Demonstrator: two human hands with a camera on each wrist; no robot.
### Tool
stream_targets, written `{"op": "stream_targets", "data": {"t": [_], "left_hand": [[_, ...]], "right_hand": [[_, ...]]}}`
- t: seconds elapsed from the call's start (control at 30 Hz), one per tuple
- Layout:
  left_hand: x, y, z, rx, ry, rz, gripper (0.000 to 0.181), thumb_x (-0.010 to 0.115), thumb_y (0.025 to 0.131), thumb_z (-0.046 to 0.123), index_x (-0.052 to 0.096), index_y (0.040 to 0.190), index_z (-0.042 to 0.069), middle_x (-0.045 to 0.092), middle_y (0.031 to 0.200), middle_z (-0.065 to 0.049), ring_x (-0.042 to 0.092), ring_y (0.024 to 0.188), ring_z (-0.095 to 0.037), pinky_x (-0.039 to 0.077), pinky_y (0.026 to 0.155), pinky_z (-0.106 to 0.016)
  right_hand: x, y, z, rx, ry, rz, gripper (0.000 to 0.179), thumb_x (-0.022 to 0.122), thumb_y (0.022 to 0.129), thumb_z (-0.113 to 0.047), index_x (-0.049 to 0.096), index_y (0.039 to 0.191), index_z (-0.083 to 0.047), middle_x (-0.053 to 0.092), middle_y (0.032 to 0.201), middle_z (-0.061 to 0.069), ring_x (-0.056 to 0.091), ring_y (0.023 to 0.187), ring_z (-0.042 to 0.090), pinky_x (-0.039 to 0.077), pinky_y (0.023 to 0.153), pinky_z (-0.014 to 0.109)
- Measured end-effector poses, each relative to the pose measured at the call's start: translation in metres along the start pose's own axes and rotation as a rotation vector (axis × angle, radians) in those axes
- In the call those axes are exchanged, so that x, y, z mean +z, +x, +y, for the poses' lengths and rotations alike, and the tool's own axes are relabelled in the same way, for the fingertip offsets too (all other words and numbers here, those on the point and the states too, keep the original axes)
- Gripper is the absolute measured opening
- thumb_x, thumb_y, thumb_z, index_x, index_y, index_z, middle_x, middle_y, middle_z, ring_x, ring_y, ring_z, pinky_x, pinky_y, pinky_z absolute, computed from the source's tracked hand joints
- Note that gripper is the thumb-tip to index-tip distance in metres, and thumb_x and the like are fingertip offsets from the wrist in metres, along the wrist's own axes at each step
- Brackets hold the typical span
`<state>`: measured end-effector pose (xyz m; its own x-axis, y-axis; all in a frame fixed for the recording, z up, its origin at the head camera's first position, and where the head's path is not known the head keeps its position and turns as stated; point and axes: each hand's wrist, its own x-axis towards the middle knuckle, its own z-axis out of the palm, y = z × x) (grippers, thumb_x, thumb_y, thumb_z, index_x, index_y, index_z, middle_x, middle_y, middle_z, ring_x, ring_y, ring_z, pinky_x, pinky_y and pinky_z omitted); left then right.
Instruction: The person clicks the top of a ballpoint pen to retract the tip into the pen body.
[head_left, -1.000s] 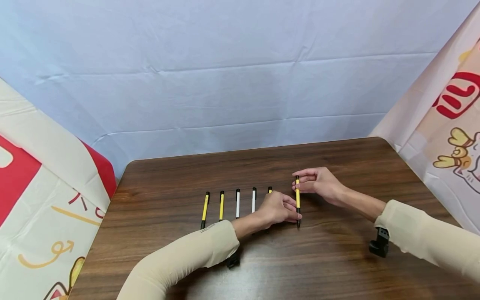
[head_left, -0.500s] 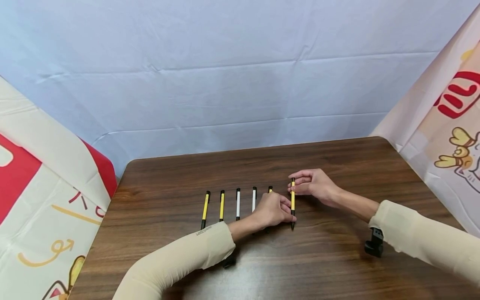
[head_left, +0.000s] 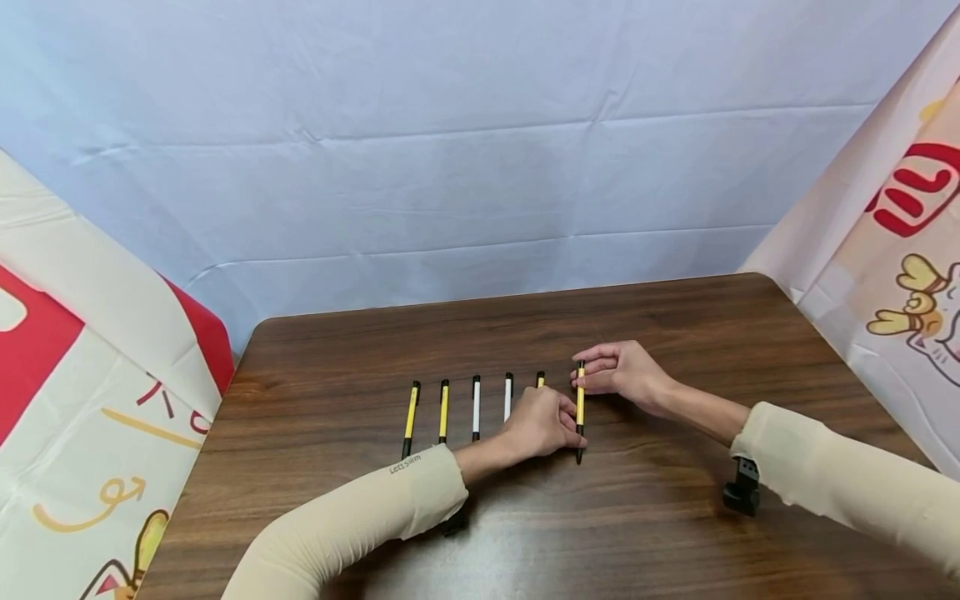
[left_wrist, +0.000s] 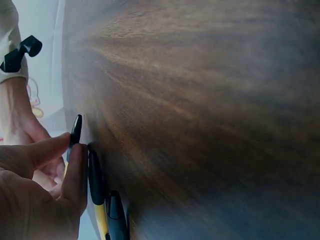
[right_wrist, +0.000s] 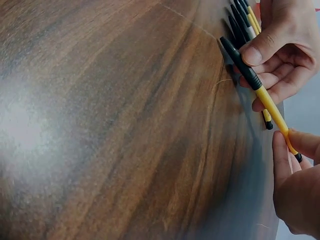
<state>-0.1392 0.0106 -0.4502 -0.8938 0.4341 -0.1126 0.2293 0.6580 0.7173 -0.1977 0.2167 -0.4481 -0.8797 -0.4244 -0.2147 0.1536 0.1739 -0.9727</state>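
Both hands hold one yellow pen (head_left: pixel 581 408) with black ends, to the right of a row of pens. My left hand (head_left: pixel 536 423) pinches its black tip end between thumb and fingers, also visible in the right wrist view. At the pen's far end, my right hand (head_left: pixel 622 375) pinches the yellow barrel near the black top. In the right wrist view the held pen (right_wrist: pixel 271 107) appears slightly above the table. Left of it lie two yellow pens (head_left: pixel 444 408), two white pens (head_left: pixel 476 408) and another yellow pen (head_left: pixel 540 379), mostly hidden behind my left hand.
The brown wooden table (head_left: pixel 645 517) spreads around the pens, its back edge meeting a pale cloth backdrop (head_left: pixel 450 183). Printed cloths hang at the left and right sides. A black wrist camera (head_left: pixel 742 487) sits below the right sleeve.
Both hands have shifted the held yellow pen left, closer to the row, and slightly toward the front. The pens in the row stay where they were.
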Motion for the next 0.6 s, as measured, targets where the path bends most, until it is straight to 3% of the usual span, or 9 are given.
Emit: {"op": "stream_targets", "data": {"t": [0.4,0.6], "left_hand": [[0.001,-0.002,0.001,0.027,0.095,0.01,0.022,0.097,0.078,0.021,0.08,0.09,0.012,0.077,0.074,0.012,0.063,0.064,0.01,0.049,0.063,-0.011],[0.002,-0.003,0.0,0.037,0.116,0.014,0.022,0.097,0.077,0.023,0.08,0.088,0.014,0.077,0.074,0.014,0.064,0.066,0.01,0.051,0.065,-0.012]], "right_hand": [[0.005,0.001,0.008,0.028,-0.019,0.069,0.054,0.077,0.093,0.007,0.054,0.14,0.017,0.075,0.114,0.028,0.078,0.096,0.019,0.065,0.085,0.037],[0.007,0.0,0.012,0.001,-0.045,0.074,0.052,0.077,0.093,0.007,0.056,0.138,0.018,0.075,0.112,0.027,0.077,0.093,0.015,0.065,0.085,0.035]]}}
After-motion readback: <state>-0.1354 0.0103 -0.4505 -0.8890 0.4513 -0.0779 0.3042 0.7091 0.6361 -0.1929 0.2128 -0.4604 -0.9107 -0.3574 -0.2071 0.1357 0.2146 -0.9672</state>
